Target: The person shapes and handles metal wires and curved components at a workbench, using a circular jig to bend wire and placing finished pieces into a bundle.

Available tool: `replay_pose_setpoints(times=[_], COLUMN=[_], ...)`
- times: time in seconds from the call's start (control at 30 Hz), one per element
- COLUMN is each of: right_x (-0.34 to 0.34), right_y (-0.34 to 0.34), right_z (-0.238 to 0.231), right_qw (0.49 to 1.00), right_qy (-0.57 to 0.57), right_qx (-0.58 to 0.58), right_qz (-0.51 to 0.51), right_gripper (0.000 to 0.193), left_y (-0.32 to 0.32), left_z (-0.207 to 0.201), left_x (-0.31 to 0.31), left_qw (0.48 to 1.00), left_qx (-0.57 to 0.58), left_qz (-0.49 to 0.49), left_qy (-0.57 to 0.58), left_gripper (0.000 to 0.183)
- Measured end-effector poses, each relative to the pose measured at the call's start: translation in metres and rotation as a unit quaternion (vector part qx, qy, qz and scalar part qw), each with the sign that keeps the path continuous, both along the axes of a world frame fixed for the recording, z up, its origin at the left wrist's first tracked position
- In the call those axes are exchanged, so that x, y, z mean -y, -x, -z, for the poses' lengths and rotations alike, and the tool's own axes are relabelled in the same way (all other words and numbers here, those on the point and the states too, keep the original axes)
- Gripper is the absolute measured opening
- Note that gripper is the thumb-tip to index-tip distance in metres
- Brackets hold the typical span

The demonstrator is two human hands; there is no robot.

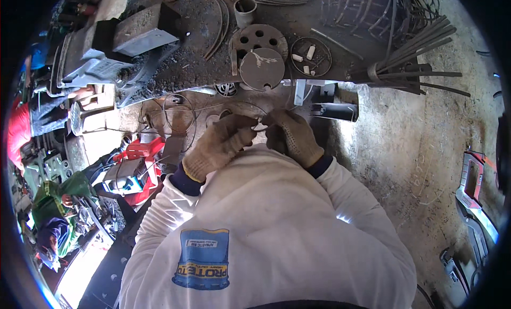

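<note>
Both of my hands wear tan knit work gloves and meet in front of my chest, just off the near edge of a dark workbench [207, 77]. My left hand [219, 146] is closed, its thumb and fingers pinched together. Facing it, my right hand [295, 137] has its fingers curled inward. A thin, dark, slightly curved piece [261, 129] spans the gap between the fingertips of both hands. Its ends are hidden by the gloves, so its kind does not show. A tiny bright bit [260, 120] shows just above it.
On the bench lie a round disc [262, 69], a holed plate [261, 36], a metal cup [245, 12], a shallow dish with white pieces [311, 56] and a bundle of rods [420, 64]. A red machine [143, 170] stands at left. Other people [53, 202] are at far left.
</note>
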State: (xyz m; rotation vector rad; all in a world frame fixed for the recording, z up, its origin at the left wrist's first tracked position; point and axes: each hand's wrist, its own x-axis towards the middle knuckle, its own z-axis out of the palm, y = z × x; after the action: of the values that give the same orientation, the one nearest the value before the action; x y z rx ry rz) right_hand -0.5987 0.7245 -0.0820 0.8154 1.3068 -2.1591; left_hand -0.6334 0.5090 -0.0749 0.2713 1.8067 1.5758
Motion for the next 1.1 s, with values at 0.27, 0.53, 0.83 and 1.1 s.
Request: replay_pose_setpoints(times=[0.27,0.53,0.83,1.1], right_x=[0.013,0.015,0.008,-0.004], right_y=[0.032,0.047,0.051,0.054], right_z=[-0.002,0.004,0.036,0.031], right_qw=[0.997,0.989,0.875,0.840], right_qy=[0.064,-0.008,-0.231,-0.308], right_qx=[-0.047,-0.098,-0.360,-0.367], right_qz=[-0.010,-0.107,-0.228,-0.256], right_gripper=[0.031,0.031,0.031,0.028], left_y=[0.014,0.029,0.035,0.042], left_z=[-0.022,0.009,0.011,0.032], left_x=[-0.015,-0.016,-0.020,-0.014], left_qw=[0.973,0.958,0.950,0.954], left_qx=[0.143,0.042,0.065,-0.010], left_qz=[-0.163,-0.280,-0.292,-0.300], left_qy=[-0.085,-0.042,-0.091,0.011], left_gripper=[0.044,0.041,0.043,0.050])
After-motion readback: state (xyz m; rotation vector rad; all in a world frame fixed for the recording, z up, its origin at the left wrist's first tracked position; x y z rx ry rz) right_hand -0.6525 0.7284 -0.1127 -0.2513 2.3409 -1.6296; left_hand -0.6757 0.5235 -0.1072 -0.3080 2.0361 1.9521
